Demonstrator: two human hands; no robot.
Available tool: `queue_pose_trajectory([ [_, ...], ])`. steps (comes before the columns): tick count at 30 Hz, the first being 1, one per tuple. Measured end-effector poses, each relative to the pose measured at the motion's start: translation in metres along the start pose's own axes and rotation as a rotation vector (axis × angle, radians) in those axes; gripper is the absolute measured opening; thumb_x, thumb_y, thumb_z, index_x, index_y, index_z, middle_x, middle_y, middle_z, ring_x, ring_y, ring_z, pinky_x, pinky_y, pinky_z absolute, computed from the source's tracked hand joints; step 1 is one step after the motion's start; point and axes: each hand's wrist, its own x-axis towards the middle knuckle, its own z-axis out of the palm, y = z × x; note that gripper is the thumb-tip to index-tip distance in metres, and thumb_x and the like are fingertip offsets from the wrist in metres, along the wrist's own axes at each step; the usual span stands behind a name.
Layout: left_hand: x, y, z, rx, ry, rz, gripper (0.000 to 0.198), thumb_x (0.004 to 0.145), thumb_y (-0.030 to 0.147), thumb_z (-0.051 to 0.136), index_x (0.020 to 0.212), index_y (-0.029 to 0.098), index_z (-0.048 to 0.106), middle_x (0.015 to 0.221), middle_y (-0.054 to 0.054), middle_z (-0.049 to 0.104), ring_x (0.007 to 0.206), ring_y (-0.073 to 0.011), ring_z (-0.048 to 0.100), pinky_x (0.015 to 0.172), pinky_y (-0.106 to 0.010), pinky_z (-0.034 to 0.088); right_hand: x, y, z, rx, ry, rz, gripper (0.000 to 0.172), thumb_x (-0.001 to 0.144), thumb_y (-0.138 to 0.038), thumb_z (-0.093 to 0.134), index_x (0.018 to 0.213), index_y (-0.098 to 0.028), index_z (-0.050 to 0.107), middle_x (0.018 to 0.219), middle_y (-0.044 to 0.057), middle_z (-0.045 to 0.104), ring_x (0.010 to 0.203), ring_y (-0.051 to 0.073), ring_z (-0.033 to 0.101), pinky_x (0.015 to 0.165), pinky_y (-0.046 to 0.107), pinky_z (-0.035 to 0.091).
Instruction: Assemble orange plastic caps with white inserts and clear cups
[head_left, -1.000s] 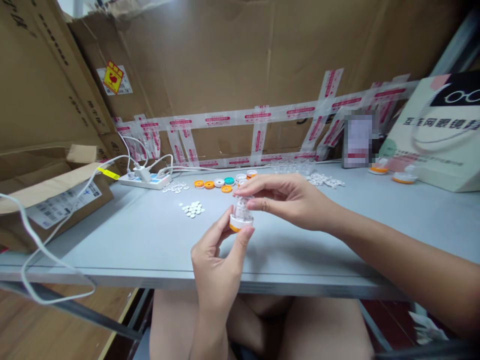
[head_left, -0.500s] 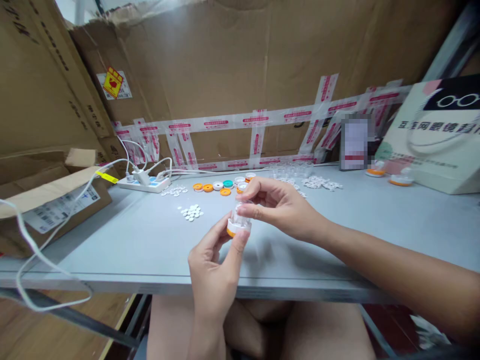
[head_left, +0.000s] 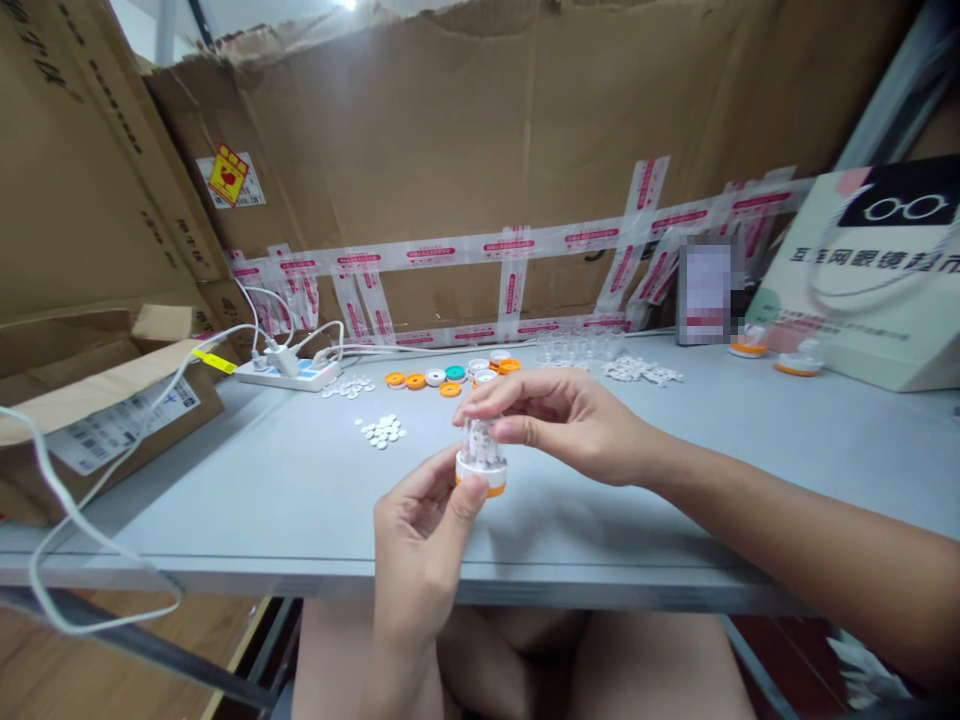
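left hand (head_left: 420, 535) is clamped on the base of a small clear plastic container (head_left: 481, 452), thumb on the front of the white and orange ring, other fingers round the left side. right hand (head_left: 574, 425) has the clear top pinched, thumb at its right side and fingers over it. so the container's roughly upright between both hands, up over the front half of the table (head_left: 247, 510). there's some white stuff inside, can't make out the exact shape through the plastic.

past the hands there's a bunch of round caps (head_left: 450, 390), orange and white ones plus one teal. little white discs (head_left: 384, 432) sit in a loose pile left of the container, with more whitish bits (head_left: 349, 386) near the power strip (head_left: 289, 374). further right you've got clear plastic cups (head_left: 577, 346) at the back and a heap of small white pieces (head_left: 643, 371). two orange-bottomed containers (head_left: 799, 362) are by the paper bag (head_left: 862, 300) with glasses printed on it. open cardboard box (head_left: 105, 420) on the far left.
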Motion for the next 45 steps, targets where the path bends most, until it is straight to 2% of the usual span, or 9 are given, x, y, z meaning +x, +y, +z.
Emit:
queue_pose_trajectory([
  [11, -0.001, 0.004, 0.004, 0.164, 0.079, -0.042, 0.02, 0.076, 0.028, 0.065, 0.092, 0.018, 0.069, 0.087, -0.003, 0.072, 0.079, -0.0137, 0.066, 0.072, -0.018, 0.053, 0.002, 0.008, 0.01, -0.093, 0.158, -0.03, 0.024, 0.063, -0.027, 0.075, 0.069, -0.019, 0.054, 0.074, -0.002, 0.06, 0.069, 0.01, 0.055, 0.065, 0.026, 0.046],
  [16, -0.001, 0.006, 0.008, 0.167, 0.134, -0.042, 0.023, 0.076, 0.03, 0.064, 0.093, 0.016, 0.068, 0.088, -0.004, 0.071, 0.083, -0.0155, 0.065, 0.074, -0.021, 0.052, 0.0, 0.01, 0.012, -0.033, 0.098, 0.01, 0.021, 0.07, -0.033, 0.069, 0.076, -0.02, 0.053, 0.087, 0.002, 0.062, 0.079, 0.013, 0.058, 0.073, 0.031, 0.047],
  [26, 0.001, 0.005, 0.009, 0.215, 0.134, -0.062, 0.024, 0.076, 0.032, 0.063, 0.094, 0.015, 0.066, 0.092, -0.004, 0.07, 0.084, -0.0158, 0.065, 0.076, -0.021, 0.052, 0.0, 0.009, 0.011, -0.137, 0.151, 0.037, 0.05, 0.066, -0.027, 0.071, 0.106, -0.024, 0.041, 0.089, 0.0, 0.054, 0.083, 0.013, 0.053, 0.08, 0.033, 0.042],
  [30, 0.001, 0.004, 0.01, 0.217, 0.155, -0.059, 0.026, 0.075, 0.032, 0.064, 0.096, 0.015, 0.066, 0.095, -0.005, 0.07, 0.088, -0.017, 0.065, 0.077, -0.022, 0.052, 0.001, 0.009, 0.008, -0.132, 0.064, 0.088, 0.049, 0.072, -0.029, 0.066, 0.112, -0.024, 0.038, 0.093, 0.001, 0.054, 0.084, 0.014, 0.054, 0.076, 0.033, 0.043],
  [33, 0.0, 0.004, 0.012, 0.212, 0.171, -0.069, 0.026, 0.074, 0.031, 0.065, 0.095, 0.016, 0.066, 0.095, -0.005, 0.07, 0.087, -0.017, 0.065, 0.078, -0.022, 0.052, 0.0, 0.009, 0.005, -0.302, 0.112, 0.048, 0.048, 0.07, -0.031, 0.068, 0.11, -0.023, 0.043, 0.083, -0.001, 0.053, 0.08, 0.014, 0.053, 0.079, 0.034, 0.042],
  [36, 0.0, 0.003, 0.011, 0.224, 0.197, -0.063, 0.027, 0.073, 0.031, 0.066, 0.095, 0.015, 0.066, 0.093, -0.005, 0.071, 0.084, -0.0172, 0.066, 0.077, -0.023, 0.053, -0.001, 0.005, 0.002, -0.384, 0.068, 0.029, 0.038, 0.074, -0.034, 0.064, 0.108, -0.024, 0.049, 0.102, 0.004, 0.054, 0.096, 0.016, 0.052, 0.087, 0.036, 0.04],
  [38, 0.0, 0.003, 0.01, 0.238, 0.183, -0.052, 0.028, 0.073, 0.031, 0.066, 0.096, 0.015, 0.066, 0.094, -0.006, 0.07, 0.084, -0.0178, 0.066, 0.076, -0.024, 0.054, -0.001, 0.002, 0.001, -0.399, 0.019, 0.05, 0.029, 0.075, -0.035, 0.063, 0.1, -0.023, 0.054, 0.103, 0.004, 0.057, 0.099, 0.018, 0.052, 0.089, 0.036, 0.039],
  [41, 0.001, 0.002, 0.009, 0.254, 0.171, -0.053, 0.028, 0.074, 0.031, 0.065, 0.097, 0.015, 0.066, 0.095, -0.006, 0.07, 0.086, -0.0181, 0.066, 0.077, -0.024, 0.054, -0.001, -0.001, 0.0, -0.493, 0.109, 0.097, 0.026, 0.07, -0.04, 0.067, 0.082, -0.02, 0.056, 0.086, 0.002, 0.06, 0.088, 0.018, 0.055, 0.084, 0.037, 0.041],
  [45, 0.0, 0.003, 0.01, 0.249, 0.182, -0.062, 0.029, 0.074, 0.032, 0.065, 0.097, 0.014, 0.066, 0.093, -0.007, 0.071, 0.084, -0.0182, 0.066, 0.077, -0.025, 0.054, 0.001, 0.0, -0.002, -0.417, 0.03, 0.133, 0.031, 0.075, -0.044, 0.06, 0.096, -0.021, 0.056, 0.098, 0.004, 0.058, 0.091, 0.018, 0.054, 0.082, 0.036, 0.042],
])
